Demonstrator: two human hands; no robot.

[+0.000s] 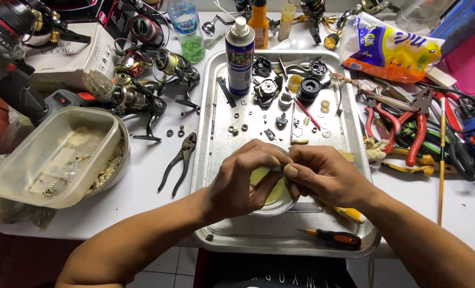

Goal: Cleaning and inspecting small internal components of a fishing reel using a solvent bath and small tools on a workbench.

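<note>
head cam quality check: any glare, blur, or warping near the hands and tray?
Head view: even, bright overhead light, soft shadows only; mild glare on the metal tray rim and on the small round dish under the hands. Left hand and right hand are sharp, though they hide the tiny part pinched between them. Wide-angle bending shows at the frame edges; spray can leans slightly.

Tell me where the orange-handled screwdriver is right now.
In the head view, the orange-handled screwdriver lies on the metal tray near its front edge, just below the right hand and right of the round tin.
</note>
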